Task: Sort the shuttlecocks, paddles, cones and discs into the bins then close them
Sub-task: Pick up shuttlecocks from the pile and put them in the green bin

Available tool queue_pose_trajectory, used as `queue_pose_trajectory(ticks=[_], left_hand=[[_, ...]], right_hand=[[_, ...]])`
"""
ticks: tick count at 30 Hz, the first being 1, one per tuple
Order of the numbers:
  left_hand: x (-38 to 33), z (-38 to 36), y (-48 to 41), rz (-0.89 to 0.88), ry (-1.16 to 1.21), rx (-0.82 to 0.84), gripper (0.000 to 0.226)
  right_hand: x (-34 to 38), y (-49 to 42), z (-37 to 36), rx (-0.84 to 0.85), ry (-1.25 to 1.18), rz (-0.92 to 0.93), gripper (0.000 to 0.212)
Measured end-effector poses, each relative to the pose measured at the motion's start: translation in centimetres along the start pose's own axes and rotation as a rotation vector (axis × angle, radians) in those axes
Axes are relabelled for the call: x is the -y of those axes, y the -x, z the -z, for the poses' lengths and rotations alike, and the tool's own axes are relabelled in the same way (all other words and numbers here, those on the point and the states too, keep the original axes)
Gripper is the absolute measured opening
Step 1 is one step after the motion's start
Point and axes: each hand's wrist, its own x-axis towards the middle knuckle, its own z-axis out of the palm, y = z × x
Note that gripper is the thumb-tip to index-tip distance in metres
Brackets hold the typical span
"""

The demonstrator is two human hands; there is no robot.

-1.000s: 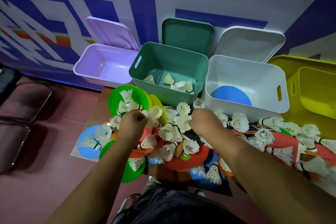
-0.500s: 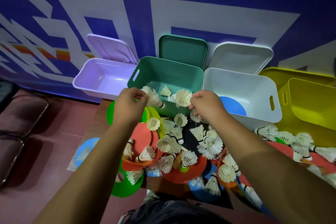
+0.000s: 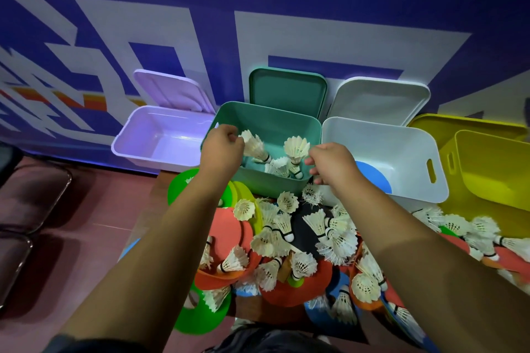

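Shuttlecocks (image 3: 269, 241) lie heaped over coloured discs (image 3: 226, 226) on the floor in front of four open bins set in a row against a blue-and-white wall. At far left are dark chair seats (image 3: 28, 195). Next comes the lilac bin (image 3: 160, 137), its lilac lid (image 3: 172, 92) leaning on the wall behind it. The person's left hand (image 3: 222, 149) reaches over the near left corner of the green bin (image 3: 275, 120), fingers curled together. A tilted shuttlecock (image 3: 255, 147) has its feather rim at those fingertips and its cork pointing down into the bin; whether the fingers grip it cannot be told. A few more shuttlecocks lie on the bin's floor, and the green lid (image 3: 286, 92) stands upright behind. An upright shuttlecock (image 3: 296, 149), cork down, is inside the bin near its right wall, with its feathers at the forefinger of the right hand (image 3: 332, 163), whose fingers are loose and spread apart. The white bin (image 3: 372, 135) beside it holds a blue disc (image 3: 372, 178), with the white lid (image 3: 381, 100) propped behind. The yellow bin (image 3: 493, 169) closes the row at far right.
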Motion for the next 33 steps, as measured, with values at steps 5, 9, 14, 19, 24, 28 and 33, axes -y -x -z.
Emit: queue_pose_trajectory(ticks=[5, 9, 14, 19, 24, 28, 33], left_hand=[[2.1, -0.3, 1.4, 0.068, 0.007, 0.081, 0.034], [4.3, 0.1, 3.5, 0.11, 0.062, 0.116, 0.024], [7.4, 0.7, 5.6, 0.187, 0.071, 0.104, 0.02], [9.7, 2.3, 7.9, 0.241, 0.112, 0.085, 0.013], [11.9, 3.9, 10.2, 0.304, 0.116, 0.078, 0.013], [14.0, 4.6, 11.8, 0.356, 0.117, 0.074, 0.015], [15.9, 5.3, 13.5, 0.387, 0.105, 0.05, 0.017]], right_hand=[[-1.6, 0.3, -0.4, 0.036, 0.136, -0.001, 0.021], [-3.0, 0.9, -1.0, 0.059, 0.202, 0.02, 0.02], [-3.5, 1.7, -2.1, 0.117, 0.219, 0.048, 0.016], [-3.6, 2.8, -3.7, 0.194, 0.266, 0.093, 0.018], [-4.4, 4.4, -6.3, 0.32, 0.366, 0.153, 0.017], [-4.9, 5.5, -8.1, 0.437, 0.495, 0.204, 0.017], [-5.6, 6.1, -10.5, 0.537, 0.575, 0.234, 0.018]])
